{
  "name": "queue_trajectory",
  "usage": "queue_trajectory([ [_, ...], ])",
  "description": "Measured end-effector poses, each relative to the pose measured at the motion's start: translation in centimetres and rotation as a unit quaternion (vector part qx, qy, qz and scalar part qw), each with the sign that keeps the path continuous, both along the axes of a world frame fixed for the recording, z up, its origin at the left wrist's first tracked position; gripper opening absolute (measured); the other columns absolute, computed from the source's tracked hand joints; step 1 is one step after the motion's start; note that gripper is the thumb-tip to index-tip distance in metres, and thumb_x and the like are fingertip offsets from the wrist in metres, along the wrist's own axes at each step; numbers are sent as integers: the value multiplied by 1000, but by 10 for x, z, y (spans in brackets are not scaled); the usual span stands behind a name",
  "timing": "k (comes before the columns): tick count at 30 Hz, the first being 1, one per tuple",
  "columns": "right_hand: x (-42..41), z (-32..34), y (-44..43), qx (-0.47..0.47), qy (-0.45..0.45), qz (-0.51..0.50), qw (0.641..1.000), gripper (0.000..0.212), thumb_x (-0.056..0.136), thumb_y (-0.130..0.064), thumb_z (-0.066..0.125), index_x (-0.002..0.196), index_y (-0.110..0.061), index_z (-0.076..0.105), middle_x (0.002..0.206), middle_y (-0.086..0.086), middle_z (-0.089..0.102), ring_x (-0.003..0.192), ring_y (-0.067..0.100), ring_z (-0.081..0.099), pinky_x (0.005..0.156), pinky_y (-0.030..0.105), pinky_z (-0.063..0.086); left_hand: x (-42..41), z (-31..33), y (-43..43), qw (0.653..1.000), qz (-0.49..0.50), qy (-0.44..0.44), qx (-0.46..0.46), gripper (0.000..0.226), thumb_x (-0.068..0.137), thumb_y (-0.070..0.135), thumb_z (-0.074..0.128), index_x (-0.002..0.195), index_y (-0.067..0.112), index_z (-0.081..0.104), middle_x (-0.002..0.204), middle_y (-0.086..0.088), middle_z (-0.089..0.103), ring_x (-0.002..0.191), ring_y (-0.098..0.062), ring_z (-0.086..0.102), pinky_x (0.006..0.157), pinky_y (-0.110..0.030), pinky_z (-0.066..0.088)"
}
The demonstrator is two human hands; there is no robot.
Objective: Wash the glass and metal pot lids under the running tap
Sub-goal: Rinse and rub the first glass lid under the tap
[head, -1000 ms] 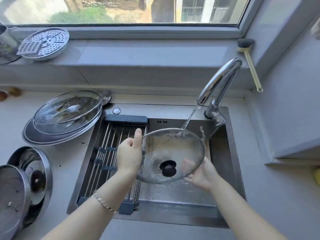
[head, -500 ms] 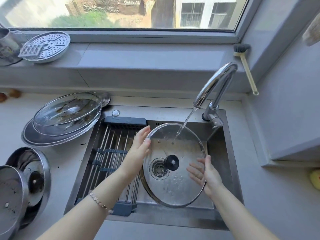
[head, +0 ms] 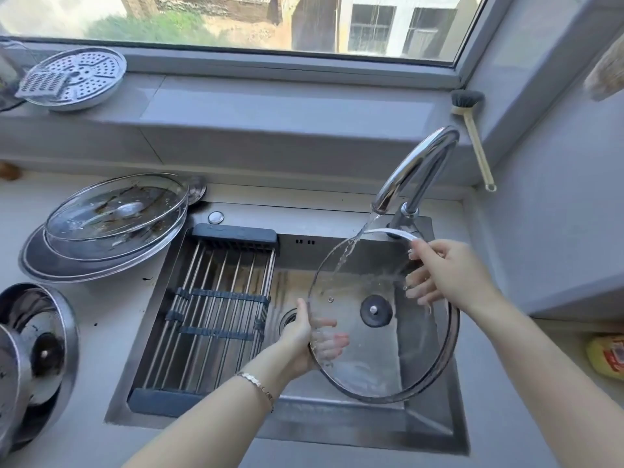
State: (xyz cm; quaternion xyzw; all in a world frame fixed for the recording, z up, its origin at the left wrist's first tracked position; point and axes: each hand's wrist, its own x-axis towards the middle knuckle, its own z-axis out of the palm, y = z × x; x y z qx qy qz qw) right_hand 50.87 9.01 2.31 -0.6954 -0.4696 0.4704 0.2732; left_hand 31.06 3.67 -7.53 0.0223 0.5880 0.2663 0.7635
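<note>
Counting two hands, left hand [head: 297, 339] and right hand [head: 449, 275], gripping one glass lid [head: 371, 359] under one tap [head: 415, 163]. Counting three stacked lids [head: 114, 211] and two metal lids [head: 44, 349] nearby. Also showing one sink [head: 304, 427], one drying rack [head: 216, 298], one brush [head: 472, 130], one perforated tray [head: 77, 76].

Perforated steamer plate [head: 79, 77] on windowsill [head: 270, 99], dish brush [head: 467, 98], drying rack [head: 216, 298]
</note>
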Motion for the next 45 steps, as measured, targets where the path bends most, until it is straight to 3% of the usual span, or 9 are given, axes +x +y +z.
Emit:
queue_trajectory([
  [11,4,-99,-13,-237,83,-112,961,33,99,-25,40,101,3,56,75,12,62,59,25,63,59,32,57,-33,57,37,938,-147,253,186,13,93,5,42,83,8,49,61,-25,62,40,-26,62,39,-28,51],
  [15,-1,-103,9,-124,31,-130,983,38,85,-19,53,113,5,57,97,9,56,100,29,58,102,51,41,-24,85,41,810,-262,418,317,11,78,5,41,79,8,51,67,-15,65,59,-31,65,58,-38,55],
  [18,-9,-89,32,-61,76,-199,975,6,82,-7,47,83,-6,52,74,5,47,72,19,44,80,31,46,-20,93,38,707,-333,508,361,3,81,10,46,80,8,47,68,-7,58,59,-25,49,48,-30,35],
  [21,-16,-78,43,-46,112,-265,957,13,85,4,43,78,2,54,70,15,51,69,21,51,101,48,40,-24,92,39,677,-342,541,362,7,84,12,46,79,9,44,65,-4,52,55,-21,41,46,-28,28],
  [24,-28,-81,53,-49,123,-288,948,39,84,0,47,122,2,52,114,11,57,109,28,53,105,48,39,-31,89,39,691,-329,547,337,7,84,11,45,81,4,47,73,-8,57,64,-25,47,51,-31,31],
  [29,-37,-76,61,-62,113,-220,967,44,81,-1,48,124,-7,46,107,4,48,105,25,49,103,42,40,-39,75,35,741,-311,519,291,11,82,12,46,74,3,44,71,-9,56,68,-31,57,55,-32,38],
  [34,-47,-44,3,-94,-61,113,987,67,85,-12,52,146,-11,23,149,7,32,131,23,40,98,30,34,-39,67,32,820,-286,455,197,9,76,12,46,83,6,45,83,-16,58,68,-27,61,62,-33,53],
  [39,-73,-19,-70,-45,-142,435,888,58,82,-41,59,135,-25,39,132,-4,52,121,15,48,99,31,41,-28,75,30,934,-156,310,90,36,82,-3,41,117,-3,31,98,-34,58,44,-31,64,46,-42,57],
  [45,-59,-34,-81,155,-172,233,945,21,90,-34,52,93,-16,63,83,5,70,79,27,64,65,34,42,-16,100,10,972,-75,182,129,31,92,17,49,116,-1,41,99,-28,58,54,-29,69,45,-31,57],
])
